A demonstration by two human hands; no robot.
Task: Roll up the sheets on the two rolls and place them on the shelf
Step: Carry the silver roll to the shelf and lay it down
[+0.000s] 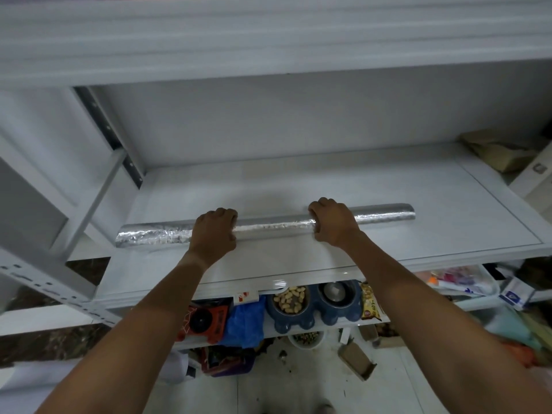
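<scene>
While both the left hand (215, 231) and right hand (331, 223) curl their fingers (324, 204) over the foil roll (268, 227) lying on the shelf (448, 210), uneven pressure could skew or crumple the foil beyond the knuckles.

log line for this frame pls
stage: placing roll | left hand: grips foil roll | right hand: grips foil roll | roll: lying on white shelf | second roll: not visible

We see a crinkled silver foil roll (268, 227) on the white shelf (448, 210); below its front edge sit a blue double bowl (313, 318), a blue bag (245, 324) and a red-and-black box (206, 321).
</scene>
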